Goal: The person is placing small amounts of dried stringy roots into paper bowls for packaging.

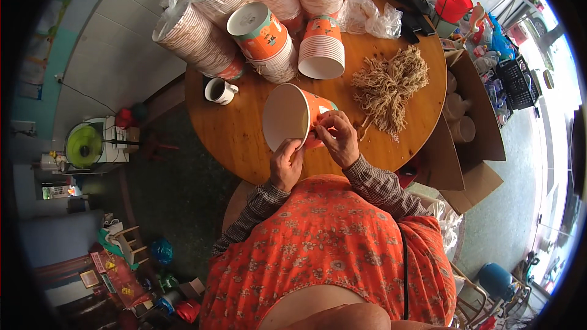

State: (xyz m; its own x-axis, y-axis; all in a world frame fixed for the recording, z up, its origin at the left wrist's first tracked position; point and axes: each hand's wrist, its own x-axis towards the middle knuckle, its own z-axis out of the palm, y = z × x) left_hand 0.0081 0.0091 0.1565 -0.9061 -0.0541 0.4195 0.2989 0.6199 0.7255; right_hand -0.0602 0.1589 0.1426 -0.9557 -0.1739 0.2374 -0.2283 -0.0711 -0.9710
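Observation:
A large paper bucket (pixel 285 117), white inside and orange with teal outside, lies tilted on its side near the table's front edge, its mouth facing left. The lower rim is gripped by my left hand (pixel 286 165), thumb and fingers closed on it. Against the bucket's orange wall, my right hand (pixel 340 139) has its fingertips pinched together; whatever is between them is too small to make out. To the right lies a loose bundle of tan twine strands (pixel 394 88). Behind the bucket, a short stack of matching buckets (pixel 321 58) rests with its mouth toward me.
Tall stacks of paper buckets (pixel 195 40) crowd the back of the round wooden table (pixel 232 137). A dark-filled mug (pixel 220 91) stands at left, crumpled clear plastic bags (pixel 370 17) at back right. Beside the table, an open cardboard box (pixel 480 146) holds pale cups or buckets.

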